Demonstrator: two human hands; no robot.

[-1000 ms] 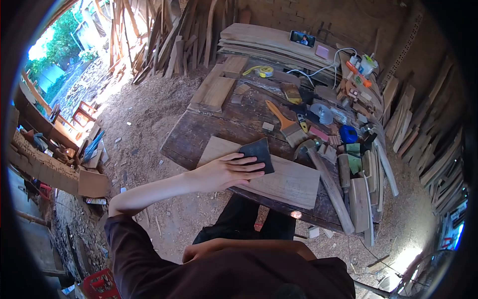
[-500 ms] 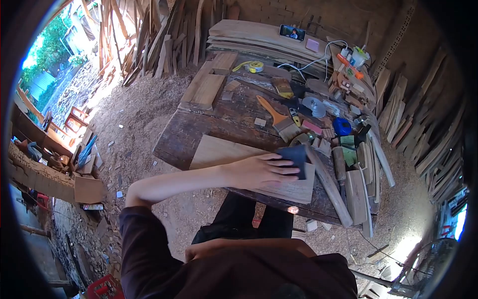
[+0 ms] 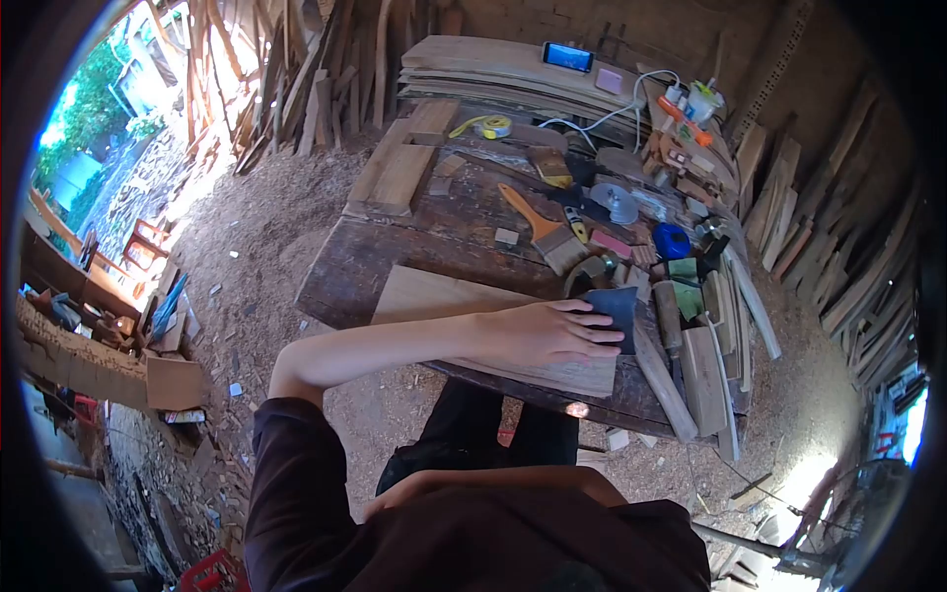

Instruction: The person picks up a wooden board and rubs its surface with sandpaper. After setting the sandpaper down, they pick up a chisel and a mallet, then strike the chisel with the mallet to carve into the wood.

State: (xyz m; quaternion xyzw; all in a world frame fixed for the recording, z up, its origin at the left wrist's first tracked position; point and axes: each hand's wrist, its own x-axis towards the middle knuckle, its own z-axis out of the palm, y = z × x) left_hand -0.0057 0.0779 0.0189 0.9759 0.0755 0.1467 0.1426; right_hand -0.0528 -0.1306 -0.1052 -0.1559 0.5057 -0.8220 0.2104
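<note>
A dark sheet that looks like sandpaper (image 3: 617, 309) lies at the right end of a pale wooden board (image 3: 426, 296). My left hand (image 3: 552, 333) holds the sheet down against the board, palm down, with its fingers stretched over it. The sheet's far and right edges stick out past my fingers. My right forearm (image 3: 513, 481) seems to be folded across my body, and the right hand is hidden. A wide brush with an orange handle (image 3: 530, 214) rests beyond the board.
Wooden strips (image 3: 663, 385) lie close to the board's right end. Farther back on the workbench (image 3: 335, 271) are a yellow tape measure (image 3: 490, 126), a blue tool (image 3: 672, 240) and a phone (image 3: 568, 57) on stacked planks (image 3: 473, 59). Shavings cover the floor (image 3: 256, 237).
My left hand and the sandpaper have slid to the right along the board, and the sheet now reaches past its right end. The camera view has shifted slightly.
</note>
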